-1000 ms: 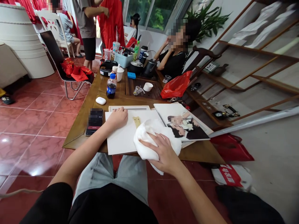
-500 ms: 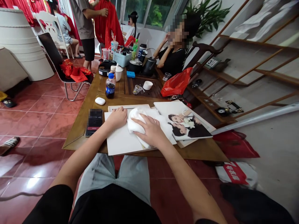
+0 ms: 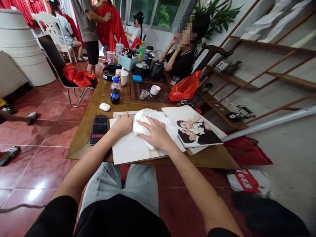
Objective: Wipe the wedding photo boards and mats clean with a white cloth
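White towel and right hand have both slid up and to the left since the earlier frame, and the bunched cloth now sits just beside my left hand. My 2 hands are apart, with only the towel's soft, looped bulk between them. The right presses down on top of the towel with its fingers spread, while the left lies flat on the smooth white board, holding it down.

The towel rests on the board's far half, and a yellowish mark shows just below its lower fold. A thin pale frame pokes out past the board's far edge. To my right, a stiff, glossy portrait print of 2 people lies at a slant on a white mount.

All of this sits on a wooden table with a grainy brown top. Left of the board lie a phone with a dark glass face and a rounded white earbud case. Farther off stand a plastic cola bottle and a small white bowl, with a crumpled red plastic bag beyond them. Past the table sits a person in a black top.
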`<state>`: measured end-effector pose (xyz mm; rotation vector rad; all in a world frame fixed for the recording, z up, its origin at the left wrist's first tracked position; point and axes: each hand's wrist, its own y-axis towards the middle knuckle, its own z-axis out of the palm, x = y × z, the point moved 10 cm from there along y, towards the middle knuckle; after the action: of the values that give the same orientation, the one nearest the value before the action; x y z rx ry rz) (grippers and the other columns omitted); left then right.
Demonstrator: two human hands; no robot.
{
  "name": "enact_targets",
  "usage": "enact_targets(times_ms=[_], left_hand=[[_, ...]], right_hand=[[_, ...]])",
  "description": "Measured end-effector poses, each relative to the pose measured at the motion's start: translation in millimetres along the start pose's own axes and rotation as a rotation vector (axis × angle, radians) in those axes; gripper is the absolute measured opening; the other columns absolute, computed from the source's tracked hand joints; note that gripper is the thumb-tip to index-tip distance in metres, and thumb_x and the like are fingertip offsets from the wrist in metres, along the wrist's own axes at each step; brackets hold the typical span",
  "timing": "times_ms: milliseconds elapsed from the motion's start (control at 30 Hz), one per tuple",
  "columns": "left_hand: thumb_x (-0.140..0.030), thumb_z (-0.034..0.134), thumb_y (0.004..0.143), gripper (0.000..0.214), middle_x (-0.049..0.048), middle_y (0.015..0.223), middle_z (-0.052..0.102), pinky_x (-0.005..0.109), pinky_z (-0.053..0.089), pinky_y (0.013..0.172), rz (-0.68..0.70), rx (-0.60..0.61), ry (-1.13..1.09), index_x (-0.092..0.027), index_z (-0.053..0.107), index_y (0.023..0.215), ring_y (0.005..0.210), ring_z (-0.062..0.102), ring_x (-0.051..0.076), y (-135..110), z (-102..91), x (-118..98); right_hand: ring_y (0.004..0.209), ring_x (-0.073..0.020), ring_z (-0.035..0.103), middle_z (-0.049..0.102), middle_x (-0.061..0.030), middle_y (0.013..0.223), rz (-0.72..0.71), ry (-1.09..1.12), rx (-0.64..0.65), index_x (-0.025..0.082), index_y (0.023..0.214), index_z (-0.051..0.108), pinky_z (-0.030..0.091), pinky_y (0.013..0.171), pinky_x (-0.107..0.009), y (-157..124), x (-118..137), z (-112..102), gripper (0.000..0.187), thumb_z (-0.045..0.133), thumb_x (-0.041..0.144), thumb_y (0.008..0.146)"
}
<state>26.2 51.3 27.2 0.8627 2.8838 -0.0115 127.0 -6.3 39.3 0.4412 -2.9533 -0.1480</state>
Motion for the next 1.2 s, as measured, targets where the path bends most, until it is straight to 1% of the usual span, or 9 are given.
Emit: enact_targets(times_ms=[133,367,500,567,667,767,900,1067,1200], left_hand=[[-0.017,0.031,0.103,0.038,0.0231,0.124,0.062,0.049,0.045,0.102,-0.007,-0.021,0.016,-0.006,0.061,0.124,0.117,0.061,0.035,1,0.9,1],[-0.019,0.028,0.105,0.040,0.0220,0.122,0.062,0.049,0.045,0.101,-0.015,-0.028,-0.014,-0.008,0.062,0.123,0.116,0.062,0.034,2,1.4,3],[-0.018,0.028,0.105,0.039,0.0218,0.122,0.063,0.049,0.045,0.100,-0.009,-0.027,-0.012,-0.008,0.061,0.122,0.115,0.062,0.035,2,1.6,2],[-0.018,0.028,0.105,0.039,0.0216,0.122,0.063,0.049,0.046,0.099,-0.004,-0.029,-0.004,-0.008,0.061,0.122,0.115,0.062,0.034,3,2.0,2],[-0.017,0.028,0.104,0.039,0.0213,0.122,0.063,0.049,0.046,0.099,0.002,-0.031,0.003,-0.008,0.061,0.122,0.116,0.062,0.034,3,2.7,2],[-0.016,0.029,0.103,0.038,0.0218,0.122,0.063,0.049,0.046,0.100,0.007,-0.029,0.000,-0.008,0.061,0.122,0.116,0.062,0.034,3,2.9,2],[-0.016,0.030,0.103,0.037,0.0227,0.122,0.062,0.050,0.046,0.101,0.009,-0.028,-0.012,-0.008,0.061,0.122,0.117,0.061,0.035,3,2.5,2],[-0.016,0.030,0.103,0.038,0.0234,0.122,0.062,0.050,0.046,0.101,0.023,-0.030,0.013,-0.006,0.060,0.122,0.116,0.062,0.035,4,2.8,1],[-0.017,0.031,0.103,0.038,0.0240,0.122,0.062,0.050,0.046,0.101,0.036,-0.026,0.038,-0.005,0.060,0.123,0.115,0.062,0.036,4,3.0,0]], right_hand=[[0.133,-0.0392,0.048,0.048,-0.0132,0.156,-0.038,-0.023,-0.030,0.034,0.150,0.056,0.040,0.103,-0.056,-32,7,-2,0.058,0.062,0.046,0.093],[0.130,-0.0393,0.048,0.049,-0.0111,0.156,-0.085,-0.060,-0.091,0.035,0.151,0.054,0.036,0.108,-0.058,-108,18,1,0.063,0.064,0.041,0.088],[0.132,-0.0397,0.046,0.045,-0.0096,0.159,-0.125,-0.048,-0.112,0.037,0.156,0.047,0.033,0.111,-0.060,-131,18,6,0.067,0.060,0.045,0.091],[0.133,-0.0396,0.046,0.046,-0.0089,0.158,-0.123,-0.039,-0.119,0.038,0.156,0.046,0.033,0.111,-0.060,-132,17,6,0.066,0.059,0.045,0.091],[0.132,-0.0393,0.048,0.050,-0.0089,0.156,-0.087,-0.036,-0.140,0.037,0.151,0.053,0.034,0.110,-0.060,-122,17,3,0.061,0.059,0.043,0.091],[0.131,-0.0395,0.049,0.052,-0.0100,0.154,-0.058,-0.040,-0.151,0.035,0.148,0.057,0.036,0.108,-0.060,-106,20,-1,0.057,0.058,0.043,0.091],[0.131,-0.0405,0.048,0.054,-0.0096,0.153,-0.020,-0.050,-0.151,0.036,0.146,0.059,0.037,0.106,-0.060,-81,21,-3,0.055,0.059,0.045,0.092],[0.133,-0.0403,0.046,0.053,-0.0095,0.155,-0.005,-0.025,-0.101,0.036,0.145,0.060,0.036,0.105,-0.059,-50,19,-3,0.052,0.058,0.047,0.094],[0.134,-0.0401,0.045,0.052,-0.0100,0.156,-0.013,-0.010,-0.082,0.035,0.145,0.060,0.034,0.106,-0.060,-39,19,-3,0.052,0.061,0.047,0.094]])
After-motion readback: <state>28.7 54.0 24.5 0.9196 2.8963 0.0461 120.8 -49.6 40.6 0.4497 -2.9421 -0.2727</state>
